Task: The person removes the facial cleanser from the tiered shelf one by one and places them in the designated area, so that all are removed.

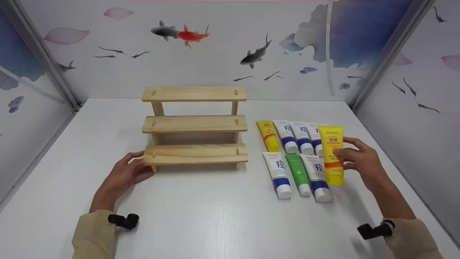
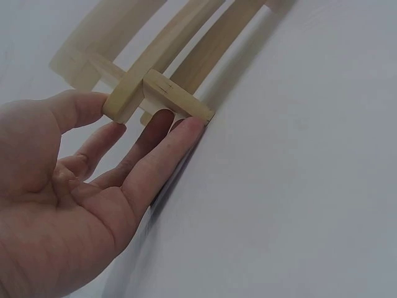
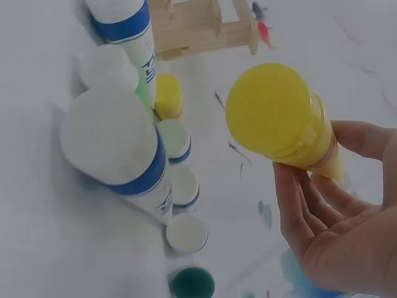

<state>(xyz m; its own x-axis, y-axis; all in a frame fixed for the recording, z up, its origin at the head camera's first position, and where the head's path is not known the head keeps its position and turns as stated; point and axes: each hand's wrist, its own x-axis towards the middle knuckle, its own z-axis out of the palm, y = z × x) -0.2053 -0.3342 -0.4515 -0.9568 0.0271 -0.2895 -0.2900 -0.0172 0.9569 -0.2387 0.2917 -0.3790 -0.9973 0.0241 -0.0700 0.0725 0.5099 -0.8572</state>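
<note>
My left hand [image 1: 124, 174] grips the left end of the lowest step of a three-tier wooden display rack [image 1: 196, 154]. In the left wrist view the thumb lies against the step's end, and the fingers [image 2: 158, 158] reach under it to the leg. A yellow squeeze tube [image 1: 332, 154], cap down, is held up by my right hand [image 1: 364, 162] between thumb and fingers. It hangs above the right end of two rows of tubes, partly hiding them. In the right wrist view its yellow cap [image 3: 267, 108] faces the camera.
Right of the rack lie white tubes with blue bands [image 1: 278, 174], a green tube [image 1: 298, 174] and another yellow tube [image 1: 268, 136]. A dark green cap [image 3: 193, 283] shows at the row's end. Printed wall panels [image 1: 215, 72] enclose the white table [image 1: 201, 216].
</note>
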